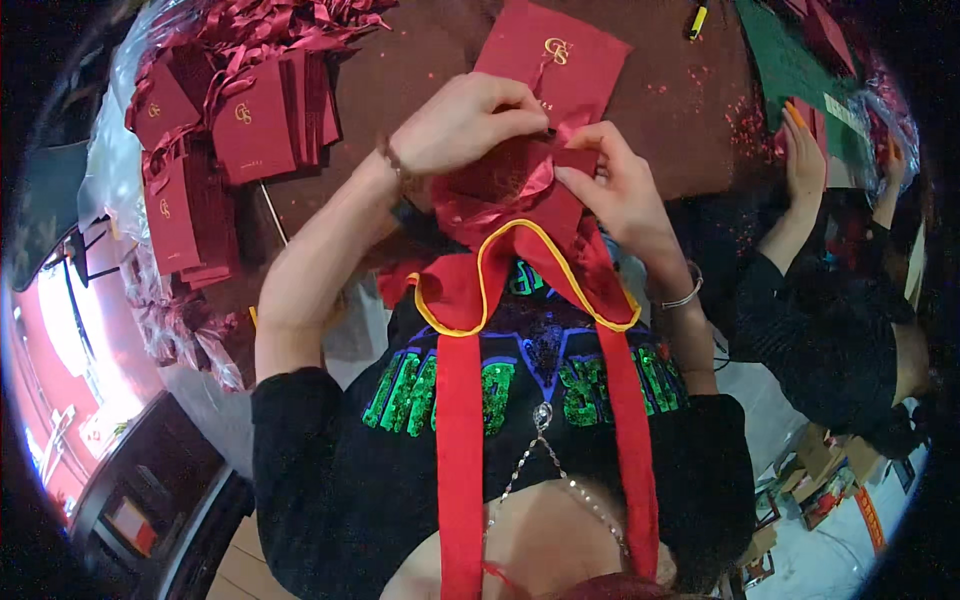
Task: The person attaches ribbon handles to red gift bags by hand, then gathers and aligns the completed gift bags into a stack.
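A flat dark red paper gift bag (590, 68) with a gold printed emblem lies on the table in front of me. Over its lower part, my left hand (462, 118) has its fingers pinched together on a shiny red ribbon (540, 180). My right hand (622, 188) pinches the same ribbon a little to the right and nearer to me, thumb and forefinger together. More loose ribbon and red paper bunch up beneath both hands, against the red apron with yellow trim (470, 300). Where the ribbon joins the bag is hidden by my fingers.
Several red bags (255, 125) with ribbons stand stacked at the left beside clear plastic wrap (115, 130). A yellow marker (697, 22) lies at the far edge of the brown table (670, 120). At the right, another person's hand (803, 160) touches red pieces.
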The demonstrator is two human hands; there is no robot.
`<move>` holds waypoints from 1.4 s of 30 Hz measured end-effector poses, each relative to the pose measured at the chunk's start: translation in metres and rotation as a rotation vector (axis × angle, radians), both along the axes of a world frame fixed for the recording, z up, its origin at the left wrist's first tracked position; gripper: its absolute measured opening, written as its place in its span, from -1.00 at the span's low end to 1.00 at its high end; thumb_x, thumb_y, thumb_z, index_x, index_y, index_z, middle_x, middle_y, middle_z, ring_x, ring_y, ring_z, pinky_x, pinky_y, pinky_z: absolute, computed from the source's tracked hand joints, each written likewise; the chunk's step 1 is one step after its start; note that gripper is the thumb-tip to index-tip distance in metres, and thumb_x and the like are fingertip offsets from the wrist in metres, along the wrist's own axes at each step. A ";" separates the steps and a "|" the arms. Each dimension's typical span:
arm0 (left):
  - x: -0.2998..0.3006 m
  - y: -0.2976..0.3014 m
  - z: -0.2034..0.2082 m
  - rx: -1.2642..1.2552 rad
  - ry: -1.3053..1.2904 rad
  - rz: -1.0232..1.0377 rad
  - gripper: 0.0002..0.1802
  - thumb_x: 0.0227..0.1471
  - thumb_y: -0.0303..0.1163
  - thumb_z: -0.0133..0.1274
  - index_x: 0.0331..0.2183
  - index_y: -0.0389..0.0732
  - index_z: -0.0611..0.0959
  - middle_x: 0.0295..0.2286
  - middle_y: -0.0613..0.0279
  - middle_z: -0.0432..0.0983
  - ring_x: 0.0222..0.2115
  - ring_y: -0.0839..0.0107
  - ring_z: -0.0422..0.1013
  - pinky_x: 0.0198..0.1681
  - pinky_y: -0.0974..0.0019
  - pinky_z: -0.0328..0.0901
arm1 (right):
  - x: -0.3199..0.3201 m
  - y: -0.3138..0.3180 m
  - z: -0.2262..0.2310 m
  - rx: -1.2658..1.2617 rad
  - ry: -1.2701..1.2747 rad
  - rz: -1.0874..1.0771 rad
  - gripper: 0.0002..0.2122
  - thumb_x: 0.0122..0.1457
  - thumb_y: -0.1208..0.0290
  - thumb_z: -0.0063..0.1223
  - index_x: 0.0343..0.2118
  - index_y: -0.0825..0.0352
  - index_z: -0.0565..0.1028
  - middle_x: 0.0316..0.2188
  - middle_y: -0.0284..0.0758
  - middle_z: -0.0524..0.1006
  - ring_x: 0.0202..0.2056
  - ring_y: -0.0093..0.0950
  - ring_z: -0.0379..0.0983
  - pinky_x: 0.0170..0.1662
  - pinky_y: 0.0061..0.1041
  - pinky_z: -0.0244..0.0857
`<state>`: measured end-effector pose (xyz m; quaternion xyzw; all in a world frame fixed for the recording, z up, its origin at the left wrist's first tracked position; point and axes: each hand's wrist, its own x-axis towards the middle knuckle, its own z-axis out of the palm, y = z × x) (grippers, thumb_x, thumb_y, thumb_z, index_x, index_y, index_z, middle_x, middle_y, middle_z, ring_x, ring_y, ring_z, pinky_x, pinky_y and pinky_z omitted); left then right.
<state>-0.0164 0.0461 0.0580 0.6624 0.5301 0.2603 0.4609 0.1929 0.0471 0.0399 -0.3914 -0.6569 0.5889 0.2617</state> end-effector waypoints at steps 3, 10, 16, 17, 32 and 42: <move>-0.002 0.010 0.011 -0.120 0.086 -0.170 -0.74 -0.03 -0.30 -0.01 -0.42 -0.33 0.57 -0.58 0.29 0.47 -0.49 0.66 0.31 -0.37 0.47 0.24 | -0.002 -0.002 0.012 0.038 -0.140 0.062 -0.81 0.01 0.52 0.05 -0.29 0.36 0.37 -0.49 -0.52 0.38 -0.61 -0.82 0.08 -0.57 -0.76 0.02; -0.005 0.031 0.000 -0.396 0.067 -0.400 -0.76 -0.06 -0.31 0.05 -0.45 -0.32 0.60 -0.58 0.43 0.47 -0.51 0.70 0.29 -0.41 0.52 0.22 | -0.004 -0.004 0.006 0.066 -0.123 0.054 -0.83 0.00 0.51 0.06 -0.32 0.36 0.40 -0.57 -0.52 0.37 -0.63 -0.81 0.04 -0.59 -0.75 -0.02; -0.003 0.028 -0.014 -0.431 -0.105 -0.337 -0.80 -0.10 -0.35 0.04 -0.48 -0.31 0.61 -0.60 0.43 0.47 -0.54 0.70 0.29 -0.43 0.55 0.21 | -0.005 -0.002 0.007 0.132 -0.189 0.055 -0.83 -0.01 0.50 0.08 -0.33 0.36 0.42 -0.63 -0.51 0.35 -0.64 -0.80 0.06 -0.60 -0.75 -0.02; -0.003 0.026 -0.017 -0.454 -0.141 -0.266 -0.81 -0.11 -0.36 0.04 -0.50 -0.31 0.61 -0.61 0.43 0.47 -0.55 0.70 0.29 -0.43 0.55 0.21 | -0.006 -0.002 0.009 0.104 -0.229 0.055 -0.83 -0.01 0.50 0.09 -0.33 0.36 0.42 -0.64 -0.50 0.34 -0.64 -0.80 0.07 -0.60 -0.75 -0.01; -0.005 0.029 -0.015 -0.385 -0.185 0.100 -0.76 -0.05 -0.29 0.00 -0.51 -0.28 0.59 -0.60 0.38 0.45 -0.52 0.63 0.33 -0.40 0.53 0.23 | -0.004 -0.001 0.005 -0.008 -0.299 0.123 -0.79 0.00 0.53 0.08 -0.29 0.36 0.34 -0.47 -0.46 0.41 -0.48 -0.78 0.23 -0.44 -0.73 0.18; -0.029 0.036 -0.033 -0.287 -0.110 0.033 -0.53 0.09 -0.04 -0.21 -0.37 -0.28 0.54 -0.51 0.30 0.45 -0.47 0.53 0.35 -0.41 0.43 0.26 | -0.003 -0.001 -0.008 -0.071 -0.137 0.105 -0.78 0.02 0.49 0.07 -0.28 0.36 0.32 -0.41 -0.44 0.41 -0.41 -0.76 0.26 -0.38 -0.73 0.20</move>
